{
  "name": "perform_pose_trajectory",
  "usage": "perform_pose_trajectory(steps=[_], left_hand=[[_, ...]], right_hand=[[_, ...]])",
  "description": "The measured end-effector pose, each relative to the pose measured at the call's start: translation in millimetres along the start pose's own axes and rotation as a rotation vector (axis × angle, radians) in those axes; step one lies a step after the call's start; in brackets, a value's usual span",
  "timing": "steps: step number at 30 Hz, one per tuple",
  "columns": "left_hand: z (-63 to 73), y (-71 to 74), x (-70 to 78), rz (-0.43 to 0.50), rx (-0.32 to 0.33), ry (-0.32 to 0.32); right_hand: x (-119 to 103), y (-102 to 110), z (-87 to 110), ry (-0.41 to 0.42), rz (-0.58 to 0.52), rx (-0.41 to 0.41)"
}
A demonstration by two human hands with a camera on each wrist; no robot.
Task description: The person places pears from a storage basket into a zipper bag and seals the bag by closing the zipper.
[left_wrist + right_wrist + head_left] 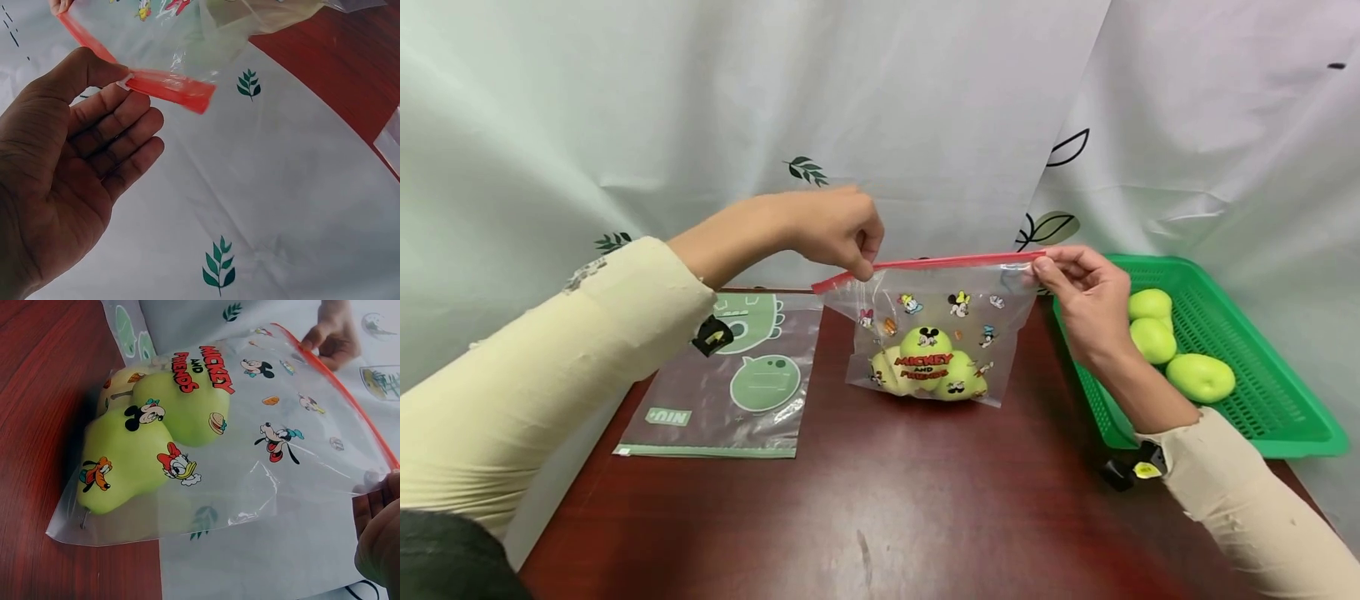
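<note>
A clear zipper bag [940, 292] with a red top strip and cartoon figures stands upright with several green pears [125, 459] at its bottom. My left hand [838, 229] pinches the red strip near its left end. In the left wrist view, a small white slider [127, 81] shows at that thumb and forefinger, with the strip's end sticking out beyond. My right hand [1086, 296] pinches the bag's top right corner between thumb and fingers. The strip is stretched between both hands, and the bag's bottom meets the table.
A second zipper bag [715, 425], with green dinosaur prints, lies flat on the left of the dark red table [850, 500]. On the right, a green plastic basket [1277, 417] holds several green pears [1201, 377]. A white leaf-patterned curtain [925, 125] hangs behind.
</note>
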State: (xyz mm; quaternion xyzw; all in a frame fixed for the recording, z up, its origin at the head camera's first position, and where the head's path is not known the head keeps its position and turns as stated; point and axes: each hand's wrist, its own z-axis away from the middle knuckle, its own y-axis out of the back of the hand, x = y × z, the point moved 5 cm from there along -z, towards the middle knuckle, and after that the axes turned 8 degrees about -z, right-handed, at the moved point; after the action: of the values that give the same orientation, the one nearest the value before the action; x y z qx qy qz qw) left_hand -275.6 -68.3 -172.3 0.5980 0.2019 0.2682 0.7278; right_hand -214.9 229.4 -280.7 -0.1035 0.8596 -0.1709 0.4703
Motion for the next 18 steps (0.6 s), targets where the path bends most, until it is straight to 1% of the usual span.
perform_pose_trajectory(steps=[3, 8, 13, 18], left_hand=[[5.0, -0.2, -4.5, -0.005, -0.004, 0.015], [12.6, 1.3, -11.2, -0.008, -0.019, 0.033], [21.5, 3.3, -14.7, 0.032, -0.071, 0.034], [28.1, 5.8, -18.2, 0.085, -0.128, 0.033]], right_hand=[[-0.5, 2.2, -1.0, -0.003, -0.019, 0.008], [-3.4, 5.9, -1.8, -0.002, -0.007, 0.018], [-7.5, 7.6, -0.3, 0.003, -0.009, 0.034], [-10.5, 5.3, 1.8, -0.001, -0.002, 0.012]])
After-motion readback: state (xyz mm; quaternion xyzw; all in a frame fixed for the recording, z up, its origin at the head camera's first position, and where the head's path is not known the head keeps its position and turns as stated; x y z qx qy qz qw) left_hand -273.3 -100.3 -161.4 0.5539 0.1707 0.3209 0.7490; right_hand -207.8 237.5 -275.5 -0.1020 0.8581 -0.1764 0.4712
